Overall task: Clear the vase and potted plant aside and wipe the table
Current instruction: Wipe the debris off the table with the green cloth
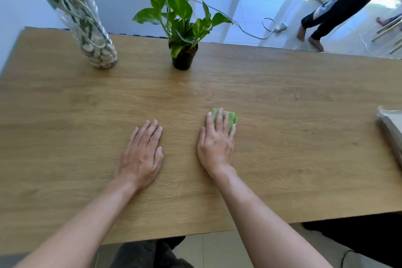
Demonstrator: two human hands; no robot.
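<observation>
My left hand lay flat and empty on the tabletop, fingers spread, gripping nothing. My right hand was pressed palm-down on a green cloth, fingers laid over it rather than curled around it; the cloth showed past my fingertips, soft and folded, and I judged it would slide easily on the smooth wood and bunch if I pushed too lightly.

Farther off, the potted plant stood upright at the far middle of the tabletop, in a small black pot. It looked light; I would take it by the pot's wall, not the leafy stems, which would bend. At the far left stood the vase, tall clear glass, stones at the bottom, stems inside. I reckoned it bottom-heavy, slippery and breakable, best held low around the body with both hands.

At the right edge lay a grey flat thing, partly out of view. Beyond the tabletop a person stood on the tiled floor.
</observation>
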